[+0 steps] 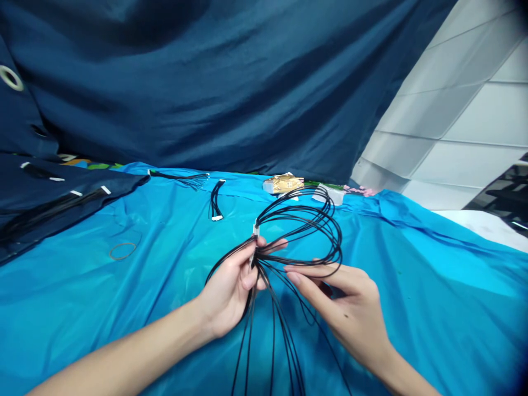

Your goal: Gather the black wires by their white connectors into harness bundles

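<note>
My left hand [229, 291] grips a narrow white connector [256, 228] with many thin black wires. Some of the wires [339, 239] loop out to the right and curve back to the connector; others hang loose below, past the lower edge of the view. On the right, the thumb and forefinger of my right hand [350, 302] are pinched together beside the connector, at one of the black wires. The fingertips hide the exact spot where that wire is held.
A short black cable [215, 201] with white ends lies on the blue sheet [173, 286], near another wire bundle [179, 177]. More cables [53, 212] rest on dark cloth at left. A rubber band [122, 251], a gold packet [284, 182] and a whitish block [329, 194] are further out.
</note>
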Tool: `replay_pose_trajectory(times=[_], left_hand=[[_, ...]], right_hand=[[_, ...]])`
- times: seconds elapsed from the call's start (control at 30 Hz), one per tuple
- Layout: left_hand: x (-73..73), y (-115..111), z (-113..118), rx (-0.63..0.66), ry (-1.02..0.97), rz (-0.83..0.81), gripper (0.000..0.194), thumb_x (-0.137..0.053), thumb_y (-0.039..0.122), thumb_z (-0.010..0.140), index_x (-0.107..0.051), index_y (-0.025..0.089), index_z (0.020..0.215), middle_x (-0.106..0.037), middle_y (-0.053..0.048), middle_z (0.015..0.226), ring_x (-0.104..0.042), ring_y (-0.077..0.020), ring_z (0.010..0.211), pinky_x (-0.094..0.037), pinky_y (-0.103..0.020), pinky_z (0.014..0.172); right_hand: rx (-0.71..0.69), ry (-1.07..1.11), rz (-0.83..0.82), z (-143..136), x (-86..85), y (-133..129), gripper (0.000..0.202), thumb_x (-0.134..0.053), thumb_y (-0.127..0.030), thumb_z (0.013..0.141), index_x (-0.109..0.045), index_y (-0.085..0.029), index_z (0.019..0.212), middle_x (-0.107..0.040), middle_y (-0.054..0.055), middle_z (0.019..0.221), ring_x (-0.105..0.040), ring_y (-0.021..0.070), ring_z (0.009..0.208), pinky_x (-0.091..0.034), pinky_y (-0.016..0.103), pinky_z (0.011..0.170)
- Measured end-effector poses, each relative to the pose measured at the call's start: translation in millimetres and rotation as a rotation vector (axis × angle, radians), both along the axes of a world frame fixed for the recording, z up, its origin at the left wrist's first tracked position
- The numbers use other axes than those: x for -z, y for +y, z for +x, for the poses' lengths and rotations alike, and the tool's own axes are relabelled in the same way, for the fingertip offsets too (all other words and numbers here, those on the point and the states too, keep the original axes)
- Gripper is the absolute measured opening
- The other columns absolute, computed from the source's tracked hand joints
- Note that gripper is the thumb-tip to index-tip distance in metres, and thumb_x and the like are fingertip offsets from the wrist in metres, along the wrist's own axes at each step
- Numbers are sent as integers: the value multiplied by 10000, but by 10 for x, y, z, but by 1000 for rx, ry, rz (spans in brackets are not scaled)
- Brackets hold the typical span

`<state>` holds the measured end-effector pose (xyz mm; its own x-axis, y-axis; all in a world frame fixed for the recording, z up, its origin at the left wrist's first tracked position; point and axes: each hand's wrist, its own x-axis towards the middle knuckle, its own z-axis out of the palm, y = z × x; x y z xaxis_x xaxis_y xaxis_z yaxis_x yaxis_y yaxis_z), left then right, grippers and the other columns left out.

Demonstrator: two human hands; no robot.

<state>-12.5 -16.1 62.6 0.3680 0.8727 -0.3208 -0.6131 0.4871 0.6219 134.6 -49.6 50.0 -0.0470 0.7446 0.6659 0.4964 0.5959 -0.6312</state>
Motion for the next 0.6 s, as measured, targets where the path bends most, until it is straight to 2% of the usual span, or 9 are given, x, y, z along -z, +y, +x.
replay_pose_trajectory(times=[0.1, 0.2, 0.3, 0.43, 0.6], left_hand=[[-1, -6, -1, -2, -4, -13, 164, -375, 147, 857, -529, 133, 801, -638, -16, 730, -310, 26, 262, -386, -116, 329], [4, -1, -9, -5, -13, -20, 149, -389, 149, 853, -531, 134, 812, -633, -14, 729, -317, 29, 269, -387, -105, 331], [15, 13, -22, 4, -49, -49, 119, -427, 159, 840, -540, 132, 817, -637, -20, 768, -313, 41, 272, -382, -88, 328], [12, 28, -38, 35, -107, -103, 143, -414, 165, 847, -544, 124, 805, -642, -35, 792, -299, 49, 259, -360, -78, 301], [-2, 25, -48, 61, -164, -138, 183, -375, 155, 863, -540, 118, 793, -647, -42, 791, -316, 43, 251, -352, -77, 285]], right_hand=[[10, -9, -26, -2, 4, 11, 80, -636, -197, 715, -697, -213, 763, -693, 10, 694, -627, 135, 567, -450, 179, 414], [-8, -62, -18, 4, 28, 26, 111, -630, -203, 721, -693, -207, 812, -665, -5, 621, -529, 84, 443, -406, 177, 385], [-35, -126, 37, 10, 57, 35, 147, -620, -186, 729, -678, -191, 864, -605, -24, 550, -454, 63, 412, -398, 179, 403], [-41, -174, 148, 3, 69, 30, 162, -630, -153, 713, -660, -158, 872, -580, -25, 542, -482, 68, 446, -423, 180, 437], [-5, -212, 290, -13, 69, 28, 166, -612, -99, 713, -644, -180, 855, -670, 13, 711, -584, 99, 565, -488, 200, 537]])
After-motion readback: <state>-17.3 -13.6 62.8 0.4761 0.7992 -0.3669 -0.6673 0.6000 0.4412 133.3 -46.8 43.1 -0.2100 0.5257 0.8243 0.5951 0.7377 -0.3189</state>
